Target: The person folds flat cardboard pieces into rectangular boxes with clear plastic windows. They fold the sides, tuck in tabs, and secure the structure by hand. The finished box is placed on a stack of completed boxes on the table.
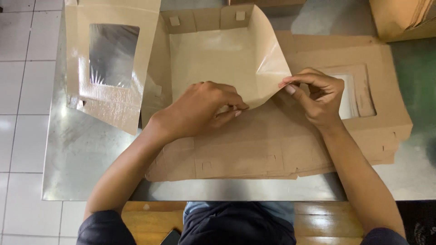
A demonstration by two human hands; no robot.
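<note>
Both hands pinch one brown cardboard box sheet (218,63), bending its right flap. Left hand (200,109) grips the sheet's middle fold; right hand (318,97) nips the flap's corner. It looks like the folding step, and the flap next needs a firm crease. Under them lies a flat stack of box sheets (272,149) mid-bench (81,149). A window lid (111,59) sits near the bench's far left corner.

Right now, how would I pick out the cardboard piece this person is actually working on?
Start at the shiny metal table and find the stack of flat brown box blanks at its near edge. On top lies the half-folded box, pinched by the left hand and right hand. Unlike its flat neighbours, its walls stand up and one flap curls.
</note>
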